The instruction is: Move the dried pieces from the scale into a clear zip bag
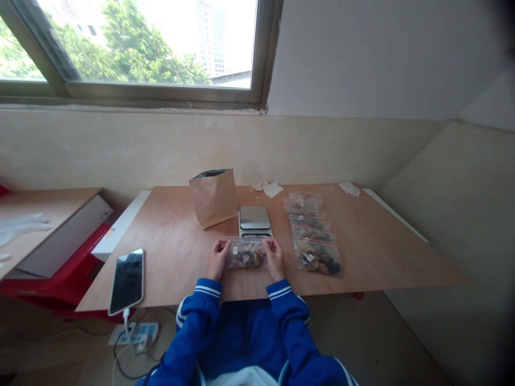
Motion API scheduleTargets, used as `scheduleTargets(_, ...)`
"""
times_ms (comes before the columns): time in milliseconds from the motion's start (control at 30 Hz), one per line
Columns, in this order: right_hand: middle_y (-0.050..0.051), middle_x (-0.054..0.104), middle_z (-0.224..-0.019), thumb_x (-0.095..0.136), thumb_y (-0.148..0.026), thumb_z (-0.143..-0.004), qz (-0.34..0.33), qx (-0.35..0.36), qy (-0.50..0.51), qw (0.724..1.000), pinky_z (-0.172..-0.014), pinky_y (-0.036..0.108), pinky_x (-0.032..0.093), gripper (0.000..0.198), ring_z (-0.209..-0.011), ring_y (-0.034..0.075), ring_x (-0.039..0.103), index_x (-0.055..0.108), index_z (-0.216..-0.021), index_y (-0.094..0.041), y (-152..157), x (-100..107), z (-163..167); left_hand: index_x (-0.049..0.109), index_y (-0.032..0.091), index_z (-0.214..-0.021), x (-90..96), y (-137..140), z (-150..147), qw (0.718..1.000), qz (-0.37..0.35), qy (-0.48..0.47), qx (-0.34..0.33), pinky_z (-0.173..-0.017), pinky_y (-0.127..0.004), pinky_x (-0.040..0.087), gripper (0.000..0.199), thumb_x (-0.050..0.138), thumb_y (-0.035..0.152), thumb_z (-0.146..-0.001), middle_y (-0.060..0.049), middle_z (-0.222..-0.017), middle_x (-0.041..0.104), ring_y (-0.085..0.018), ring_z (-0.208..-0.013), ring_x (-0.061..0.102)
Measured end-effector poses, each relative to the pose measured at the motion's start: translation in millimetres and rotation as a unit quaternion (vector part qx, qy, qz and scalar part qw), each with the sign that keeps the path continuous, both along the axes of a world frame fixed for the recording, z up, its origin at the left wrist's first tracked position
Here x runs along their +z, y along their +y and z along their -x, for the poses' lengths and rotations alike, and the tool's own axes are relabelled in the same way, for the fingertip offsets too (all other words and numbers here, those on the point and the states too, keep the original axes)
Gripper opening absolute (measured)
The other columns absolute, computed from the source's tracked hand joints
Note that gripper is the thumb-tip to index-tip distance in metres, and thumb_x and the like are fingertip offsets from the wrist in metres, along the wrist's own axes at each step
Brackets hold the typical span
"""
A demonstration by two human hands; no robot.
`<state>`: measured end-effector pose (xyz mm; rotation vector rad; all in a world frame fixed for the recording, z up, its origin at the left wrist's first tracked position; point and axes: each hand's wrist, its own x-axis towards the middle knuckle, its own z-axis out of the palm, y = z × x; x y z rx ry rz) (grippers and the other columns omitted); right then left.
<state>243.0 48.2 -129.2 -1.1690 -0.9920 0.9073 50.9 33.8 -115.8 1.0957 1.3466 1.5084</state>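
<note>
Sitting at the near edge of the worktop [362, 252], the person holds a small clear bag [246, 256] of dark and tan pieces flat on the wood, just in front of the scale [255, 220].

The biggest risk, as I judge it, is the brown paper bag [214, 197]: it stands upright with its mouth open just left of the scale, and an elbow or sleeve moving that way could tip it and spill whatever is inside. Next is the row of filled bags [311, 233] to the right; they overlap one another, so a careless sweep of the right arm could slide them out of line. The phone [126, 280] hangs partly over the front-left edge on its cable, and a tug on that cable could pull it to the floor. Smallest worry: the strip along the held bag's top edge may not be fully closed, and pieces could slip out if it is lifted by one corner.

Left hand [218, 259] pinches the bag's upper left corner, fingers curled, thumb on top. Right hand [275, 259] pinches the upper right corner the same way. Neither hand is spread.
</note>
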Motion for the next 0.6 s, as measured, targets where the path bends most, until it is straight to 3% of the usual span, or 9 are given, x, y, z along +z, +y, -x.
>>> scheduleTargets(200,0.002,0.061,-0.077,0.059,-0.054,-0.082,0.005,0.012,-0.036,0.999,-0.068,0.027,0.046,0.036,-0.072,0.017,0.057,0.060,-0.084,-0.017,-3.8,1.6,-1.2,0.065,0.016,-0.084,-1.9,-0.4,0.6,1.000,-0.006,0.012,0.011,-0.066,-0.024,0.044,0.034,0.067,0.049,-0.076,0.000,-0.073,0.062,-0.014,-0.069,0.057)
scheduleTargets(300,0.009,0.064,-0.094,0.054,-0.047,-0.087,-0.038,-0.064,-0.176,0.981,-0.079,0.035,0.047,0.033,-0.087,0.021,0.058,0.061,-0.097,-0.017,-12.0,12.3,2.6,0.066,0.017,-0.085,0.5,-1.1,0.0,1.000,-0.009,0.011,0.011,-0.069,-0.025,0.045,0.033,0.067,0.049,-0.076,-0.002,-0.078,0.065,-0.015,-0.073,0.059)
scheduleTargets(400,0.014,0.060,-0.112,0.044,-0.032,-0.093,-0.113,-0.107,-0.352,0.923,-0.096,0.042,0.040,0.030,-0.108,0.025,0.053,0.058,-0.115,-0.016,-21.9,36.8,16.2,0.067,0.017,-0.084,5.3,-2.2,-2.2,1.000,-0.018,0.008,0.007,-0.071,-0.026,0.046,0.031,0.067,0.047,-0.077,-0.002,-0.080,0.066,-0.015,-0.075,0.059)
scheduleTargets(500,0.014,0.057,-0.126,0.045,-0.024,-0.094,-0.156,0.012,-0.489,0.858,-0.104,0.042,0.033,0.034,-0.121,0.026,0.047,0.054,-0.126,-0.017,-22.6,66.5,35.6,0.067,0.017,-0.083,10.7,-3.8,-4.6,0.999,-0.033,-0.006,0.003,-0.073,-0.027,0.047,0.030,0.067,0.046,-0.077,-0.002,-0.080,0.066,-0.016,-0.077,0.060)
scheduleTargets(600,0.013,0.062,-0.120,0.054,-0.026,-0.091,-0.142,0.123,-0.573,0.798,-0.105,0.043,0.029,0.029,-0.118,0.027,0.050,0.060,-0.118,-0.017,-11.1,86.5,49.7,0.068,0.017,-0.085,14.8,-6.3,-4.9,0.999,-0.041,-0.002,-0.007,-0.074,-0.028,0.048,0.030,0.067,0.046,-0.077,-0.003,-0.082,0.068,-0.017,-0.079,0.062)
